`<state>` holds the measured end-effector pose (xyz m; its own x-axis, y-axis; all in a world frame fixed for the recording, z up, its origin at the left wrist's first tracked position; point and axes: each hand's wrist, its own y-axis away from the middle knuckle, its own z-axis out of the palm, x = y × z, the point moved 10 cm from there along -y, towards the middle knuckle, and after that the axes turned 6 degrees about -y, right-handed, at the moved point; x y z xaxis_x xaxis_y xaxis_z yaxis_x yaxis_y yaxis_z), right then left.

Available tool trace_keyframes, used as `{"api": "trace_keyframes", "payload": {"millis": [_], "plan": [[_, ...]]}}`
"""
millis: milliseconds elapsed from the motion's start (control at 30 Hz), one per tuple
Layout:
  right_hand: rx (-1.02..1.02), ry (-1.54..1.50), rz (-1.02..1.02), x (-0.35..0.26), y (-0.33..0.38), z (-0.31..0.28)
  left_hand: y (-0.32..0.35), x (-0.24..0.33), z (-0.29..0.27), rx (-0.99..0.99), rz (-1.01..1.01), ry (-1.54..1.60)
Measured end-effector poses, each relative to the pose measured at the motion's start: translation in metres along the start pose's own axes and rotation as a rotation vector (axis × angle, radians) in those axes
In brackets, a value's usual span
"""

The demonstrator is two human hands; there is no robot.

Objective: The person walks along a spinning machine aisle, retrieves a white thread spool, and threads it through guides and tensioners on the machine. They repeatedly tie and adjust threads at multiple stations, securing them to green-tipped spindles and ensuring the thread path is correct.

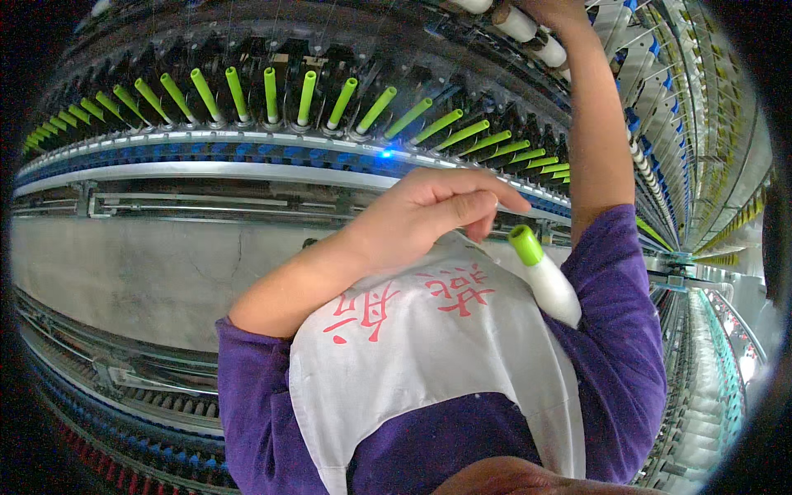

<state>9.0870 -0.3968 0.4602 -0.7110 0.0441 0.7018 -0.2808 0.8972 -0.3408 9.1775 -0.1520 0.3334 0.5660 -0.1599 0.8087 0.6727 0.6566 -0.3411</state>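
While the left hand (429, 219) curls loosely, empty, at the white apron (429, 346) pouch, a yarn bobbin (544, 276) juts out beside it: light, rigid; take the green tip. Right hand's (549, 10) grip unclear, up among the overhead bobbins (528, 29).

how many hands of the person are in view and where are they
2. The left hand is curled at the top edge of the white apron, beside a green-tipped bobbin. The right hand is raised to the white bobbins at the top edge, partly cut off.

right hand (549, 10) cut off at top edge (fingers unseen), far spindles blurred
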Motion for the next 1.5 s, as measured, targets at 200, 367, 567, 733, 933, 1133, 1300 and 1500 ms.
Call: {"api": "trace_keyframes", "payload": {"millis": [200,367,567,733,933,1133,1300,1500], "plan": [[-0.441,0.074,-0.018,0.0,0.008,0.041,0.007,0.001,0.003,0.005,0.142,-0.405],[0.044,-0.267,-0.024,0.006,0.018,0.012,-0.007,-0.02,0.017,-0.019,0.116,-0.619],[0.045,-0.68,-0.031,-0.011,0.226,0.091,-0.067,-0.043,0.055,0.051,0.263,-0.833],[-0.399,-1.349,0.239,0.006,0.484,0.2,-0.143,-0.184,0.129,-0.026,-0.066,-0.864],[-0.163,-2.036,1.099,0.135,0.725,0.267,-0.159,-0.391,0.348,-0.746,-0.22,-0.756],[0.228,-2.048,1.592,0.255,0.879,0.306,-0.236,-0.497,0.54,-0.891,-0.017,-0.707],[0.587,-1.985,1.74,0.353,0.942,0.347,-0.316,-0.591,0.63,-0.935,0.103,-0.634],[0.38,-1.691,1.528,0.519,0.97,0.422,-0.442,-0.705,0.715,-0.893,0.058,-0.557]]}}
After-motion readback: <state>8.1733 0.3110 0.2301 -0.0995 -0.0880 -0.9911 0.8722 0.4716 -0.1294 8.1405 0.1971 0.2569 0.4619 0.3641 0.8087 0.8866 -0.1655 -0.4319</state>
